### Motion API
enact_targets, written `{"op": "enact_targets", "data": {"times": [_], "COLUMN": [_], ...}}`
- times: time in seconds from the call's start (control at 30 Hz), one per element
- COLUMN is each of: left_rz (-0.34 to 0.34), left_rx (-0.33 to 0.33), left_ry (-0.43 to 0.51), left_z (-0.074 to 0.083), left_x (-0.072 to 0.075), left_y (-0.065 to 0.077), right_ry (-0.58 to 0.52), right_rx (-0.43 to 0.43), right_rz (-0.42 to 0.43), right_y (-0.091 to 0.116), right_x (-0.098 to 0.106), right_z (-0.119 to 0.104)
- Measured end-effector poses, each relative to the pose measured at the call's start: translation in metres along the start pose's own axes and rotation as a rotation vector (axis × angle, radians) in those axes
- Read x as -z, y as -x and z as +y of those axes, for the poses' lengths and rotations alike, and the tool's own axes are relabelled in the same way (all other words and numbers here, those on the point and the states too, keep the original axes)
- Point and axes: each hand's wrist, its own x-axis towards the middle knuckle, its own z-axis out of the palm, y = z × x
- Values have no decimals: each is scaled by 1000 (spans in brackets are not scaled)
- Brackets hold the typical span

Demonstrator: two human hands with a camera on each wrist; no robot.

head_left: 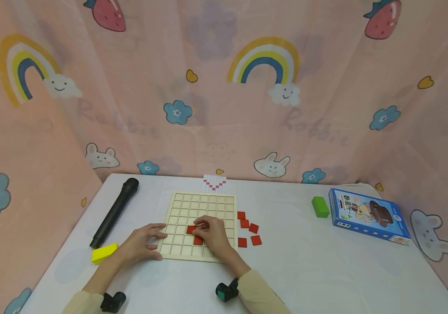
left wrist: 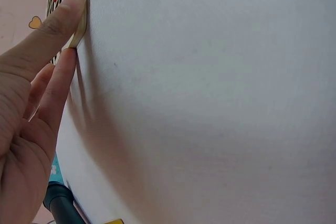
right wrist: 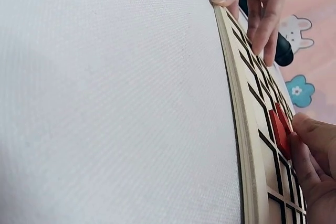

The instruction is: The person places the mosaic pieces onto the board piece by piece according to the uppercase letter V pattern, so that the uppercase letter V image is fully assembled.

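Observation:
A pale wooden grid board (head_left: 181,203) lies on the white table. My left hand (head_left: 139,243) rests at its left side, fingers extended against the edge and thumb at the near corner. In the left wrist view that thumb (left wrist: 65,17) lies along the board's rim. Over the board's middle, my right hand (head_left: 213,235) pinches a red square tile (head_left: 191,229) between thumb and fingertips. Another red tile (head_left: 198,240) sits in a square just nearer to me. The right wrist view shows one red tile (right wrist: 280,135) close by the right fingertips.
Several loose red tiles (head_left: 244,223) lie right of the board. Behind it stands a small pattern card (head_left: 214,184). A black cylindrical stick (head_left: 114,213) and a yellow block (head_left: 104,253) are at left; a green block (head_left: 320,207) and a blue box (head_left: 369,216) at right.

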Motion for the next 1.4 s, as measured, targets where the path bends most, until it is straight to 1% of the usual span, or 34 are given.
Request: {"op": "enact_targets", "data": {"times": [0.07, 0.3, 0.4, 0.53, 0.63, 0.73, 0.9, 1.0, 1.13, 1.27, 1.4], "left_rz": [2, 4, -2, -16, -16, -11, -8, -10, 2, 6, 4], "left_rx": [0, 10, -23, -67, -64, -56, -56, -53, -34, -20, -21], "left_ry": [-5, -10, -14, -14, -14, -16, -18, -35, -56, -53, -35], "left_z": [0, 1, 1, 0, 1, 0, 0, 0, 3, 4, 3], "left_x": [0, -1, 0, 1, 1, 1, 1, 1, 2, 1, 1], "left_y": [0, 0, 1, 2, 1, 1, 1, 2, 1, 1, 1], "right_ry": [-12, -42, -56, -64, -62, -53, -28, -9, 15, -17, -40], "right_rx": [-7, 15, 21, -7, -48, -61, -52, -56, -74, -97, -143], "right_rz": [-1, 4, -2, -6, 3, 12, 34, 43, 60, 81, 111], "right_y": [0, -1, -2, -2, -1, 1, 4, 9, 15, 21, 27], "right_x": [0, 0, 0, 2, 7, 14, 29, 39, 53, 66, 81], "right_z": [0, 4, 3, 3, 3, 4, 6, 9, 12, 15, 22]}}
